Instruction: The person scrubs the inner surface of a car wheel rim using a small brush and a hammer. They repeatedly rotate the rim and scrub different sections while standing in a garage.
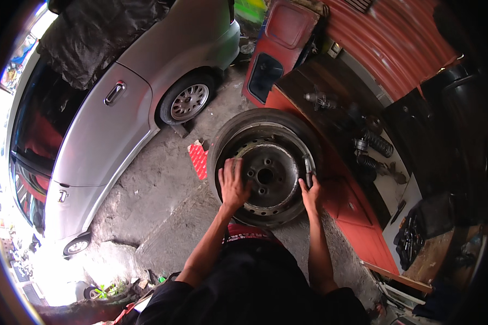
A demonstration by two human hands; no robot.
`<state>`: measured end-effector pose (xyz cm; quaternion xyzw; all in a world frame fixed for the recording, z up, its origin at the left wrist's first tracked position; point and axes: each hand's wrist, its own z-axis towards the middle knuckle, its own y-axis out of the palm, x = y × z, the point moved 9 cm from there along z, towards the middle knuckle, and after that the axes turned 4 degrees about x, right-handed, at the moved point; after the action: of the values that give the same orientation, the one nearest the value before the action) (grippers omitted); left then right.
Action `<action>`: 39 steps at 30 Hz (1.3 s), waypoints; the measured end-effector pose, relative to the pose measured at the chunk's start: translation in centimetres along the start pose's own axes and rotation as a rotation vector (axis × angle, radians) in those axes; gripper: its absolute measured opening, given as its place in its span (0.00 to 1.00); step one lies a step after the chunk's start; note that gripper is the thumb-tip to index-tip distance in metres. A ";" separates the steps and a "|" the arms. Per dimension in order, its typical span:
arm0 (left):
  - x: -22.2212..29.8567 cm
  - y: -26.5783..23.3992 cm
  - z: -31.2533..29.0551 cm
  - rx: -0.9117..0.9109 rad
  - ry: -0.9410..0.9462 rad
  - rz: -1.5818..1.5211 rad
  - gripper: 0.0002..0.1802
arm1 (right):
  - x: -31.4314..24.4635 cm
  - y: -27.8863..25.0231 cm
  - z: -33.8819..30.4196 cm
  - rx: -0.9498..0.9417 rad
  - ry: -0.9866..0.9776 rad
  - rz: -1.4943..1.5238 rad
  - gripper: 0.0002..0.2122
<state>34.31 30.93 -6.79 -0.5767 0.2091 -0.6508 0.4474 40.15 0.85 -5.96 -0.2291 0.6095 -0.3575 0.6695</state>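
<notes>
The wheel [275, 187] sits right in front of the person's body, its open face turned up toward the head; from here I cannot tell what it rests on; the right hand [311, 196] has its fingers closed around a short tool [309, 171], dark at the grip and paler at the far end, whose kind I cannot make out; the tool's long axis points away from the person, running along the right inner edge of the rim, and whether its tip presses on the metal is too small to tell; the right hand is plainly the nearer one to that edge.

The left hand [234, 185] lies over the opposite side of the rim, fingers reaching away from the body and not wrapped round anything I can see; the hub's middle lies between the two hands.

Close on the right, a red panel [352, 203] runs beside the tyre and crowds that side; beyond it is a surface [339, 73] with coil springs [378, 143] on it; left of the tyre, a red-and-white carton [198, 161] lies on the floor [152, 197], and farther off stands a silver car [95, 138].
</notes>
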 end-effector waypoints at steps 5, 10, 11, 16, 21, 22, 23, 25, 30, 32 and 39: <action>7.5 4.3 2.3 -0.304 0.534 0.022 0.44 | -1.1 2.3 -1.5 -0.096 0.118 0.134 0.19; 4.6 6.5 4.9 -0.399 0.628 0.162 0.37 | -0.3 2.2 -2.5 -0.035 0.076 0.185 0.20; 2.5 6.2 5.3 -0.382 0.645 0.212 0.36 | -0.3 2.1 -2.6 -0.036 0.073 0.189 0.21; -0.5 1.2 5.3 -0.968 0.020 0.512 0.26 | 2.7 1.1 -3.6 0.035 0.154 0.097 0.23; -4.8 -2.2 5.2 -0.267 -0.104 0.140 0.22 | -2.5 0.2 -2.9 0.000 0.012 0.215 0.17; -5.5 -2.8 4.2 -0.016 -0.051 0.049 0.23 | -3.8 -0.2 -2.5 -0.037 -0.024 0.245 0.16; -5.9 -2.5 3.4 0.017 -0.096 0.043 0.30 | -4.6 -0.4 -2.0 -0.069 -0.055 0.272 0.16; -8.0 -0.7 1.1 0.113 -0.181 -0.011 0.36 | -5.6 0.2 -0.9 -0.196 -0.157 0.142 0.16; -10.0 2.2 -1.7 0.094 -0.365 -0.135 0.39 | -7.4 2.5 2.1 -0.441 -0.290 -0.318 0.19; -9.4 2.0 -1.9 0.088 -0.384 -0.059 0.39 | -8.0 3.6 2.8 -0.404 -0.384 -0.369 0.23; -9.2 1.5 -1.8 0.084 -0.390 -0.024 0.41 | -13.1 9.5 1.6 -0.583 -0.404 -0.506 0.24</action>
<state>32.58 37.31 -13.59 -0.6753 0.0843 -0.5401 0.4951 43.62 16.65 -4.19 -0.6161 0.4665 -0.2711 0.5739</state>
